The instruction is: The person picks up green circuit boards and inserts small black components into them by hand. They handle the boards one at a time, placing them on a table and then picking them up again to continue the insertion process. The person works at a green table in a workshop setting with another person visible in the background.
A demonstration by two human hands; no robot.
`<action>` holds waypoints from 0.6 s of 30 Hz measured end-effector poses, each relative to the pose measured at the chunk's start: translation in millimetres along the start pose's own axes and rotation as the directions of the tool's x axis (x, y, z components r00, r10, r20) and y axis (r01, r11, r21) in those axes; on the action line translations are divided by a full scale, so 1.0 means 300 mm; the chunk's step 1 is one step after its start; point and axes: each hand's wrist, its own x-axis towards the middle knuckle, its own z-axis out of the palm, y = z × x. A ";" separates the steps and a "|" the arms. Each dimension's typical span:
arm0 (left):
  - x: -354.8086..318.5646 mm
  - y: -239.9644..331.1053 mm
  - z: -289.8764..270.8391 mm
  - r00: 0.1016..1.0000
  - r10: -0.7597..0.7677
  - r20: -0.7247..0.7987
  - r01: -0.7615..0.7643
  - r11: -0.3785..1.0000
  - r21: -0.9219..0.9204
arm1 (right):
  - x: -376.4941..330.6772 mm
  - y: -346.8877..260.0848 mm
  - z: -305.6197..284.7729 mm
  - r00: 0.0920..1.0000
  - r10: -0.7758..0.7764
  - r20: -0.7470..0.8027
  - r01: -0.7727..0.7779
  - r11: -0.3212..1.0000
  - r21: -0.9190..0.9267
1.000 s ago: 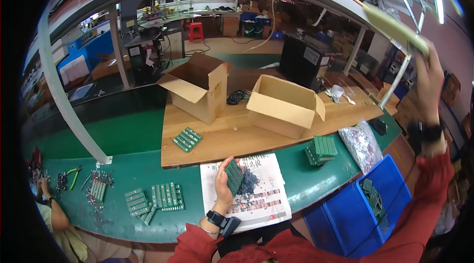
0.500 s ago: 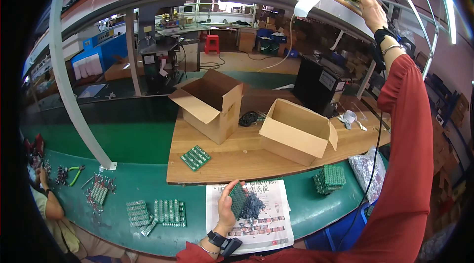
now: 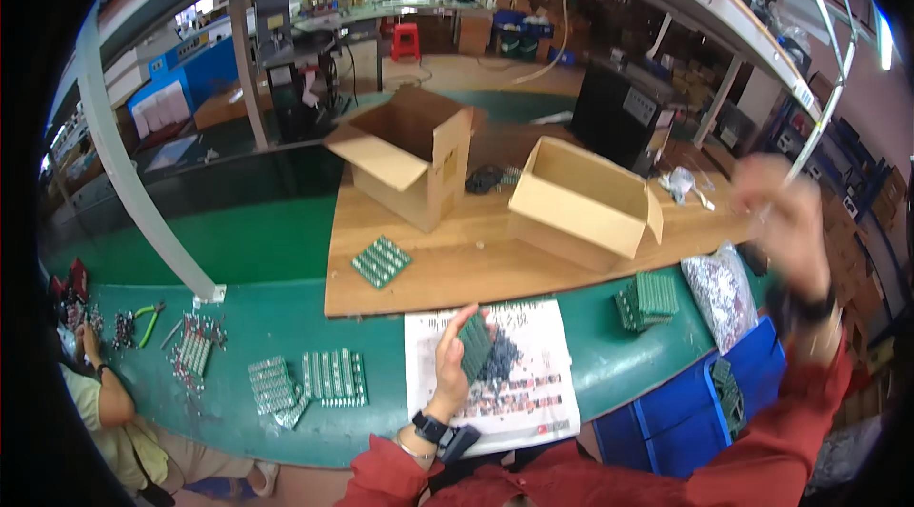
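Observation:
Over a sheet of newspaper (image 3: 424,421), my left hand (image 3: 447,369) grips a green circuit board (image 3: 477,343) by its edge, tilted up on its side. Beneath and beside the board lies a heap of small dark parts (image 3: 503,362). My right hand (image 3: 788,226) is raised at the right, above the clear bag of small parts (image 3: 721,302). Motion smears its fingers, so whether it holds anything cannot be made out.
Stacked circuit boards lie right (image 3: 649,299) and left (image 3: 333,378); a single board (image 3: 381,261) rests on the wooden board (image 3: 457,283). Two open cartons (image 3: 400,164) (image 3: 576,212) stand behind. A blue bin (image 3: 657,421) sits by my right arm. Another person's arm (image 3: 112,397) is far left.
My right hand has come down from the overhead shelf, away from the pale handle-like thing there. The left hand keeps its board over the newspaper. The view has tilted lower.

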 end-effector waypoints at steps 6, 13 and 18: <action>0.014 -0.068 0.016 0.998 -0.056 -0.026 0.052 0.991 -0.127 | -0.894 -0.443 0.408 0.405 0.437 0.803 -0.912 0.253 0.322; 0.014 -0.043 -0.002 0.999 -0.051 -0.002 0.051 0.994 -0.095 | -1.489 -0.685 0.644 -0.037 0.431 0.902 -0.841 0.474 -0.262; 0.020 -0.023 0.003 0.997 -0.078 -0.004 0.078 0.993 -0.094 | -1.282 -0.654 0.519 0.076 0.467 0.881 -0.990 0.137 0.012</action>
